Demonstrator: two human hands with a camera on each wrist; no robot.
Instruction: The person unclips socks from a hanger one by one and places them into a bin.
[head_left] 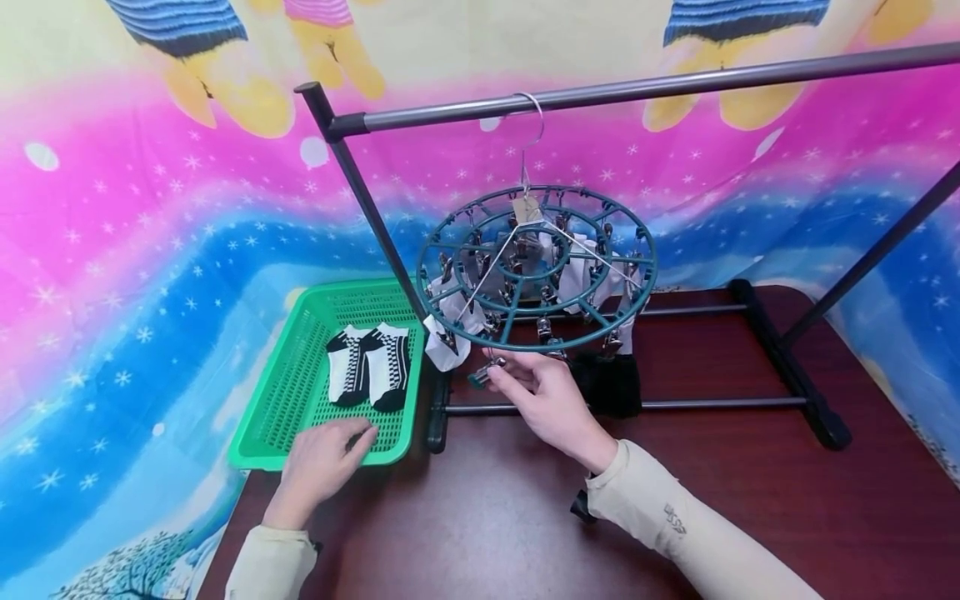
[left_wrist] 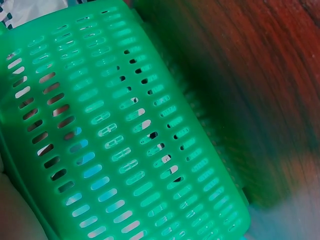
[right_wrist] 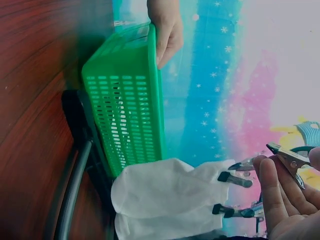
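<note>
A metal clip (head_left: 486,374) is held at the fingertips of the right hand (head_left: 551,400), under the near edge of a round green hanger (head_left: 517,346). The clip's long axis is slanted, one end directed down and leftward, to the left hand's side. Pinch noted between thumb and fingers, with only a narrow gap left; the other fingers are lightly bent. White socks (right_wrist: 165,195) are clipped just left of the right hand, toes hanging toward the worktop (head_left: 465,500); a black item (head_left: 618,383) is hung just to its right. The hanger is hooked on a rack bar (head_left: 450,112) above and beyond that hand. The left hand (head_left: 322,458) is positioned at the near rim of a green basket (head_left: 393,454), fingers loosely bent, nothing seen held; contact with the rim cannot be determined. Beyond it, two black-and-white socks (head_left: 386,367) are laid side by side in the basket, long axes roughly parallel, black toes pointed nearward, cuffs away.
</note>
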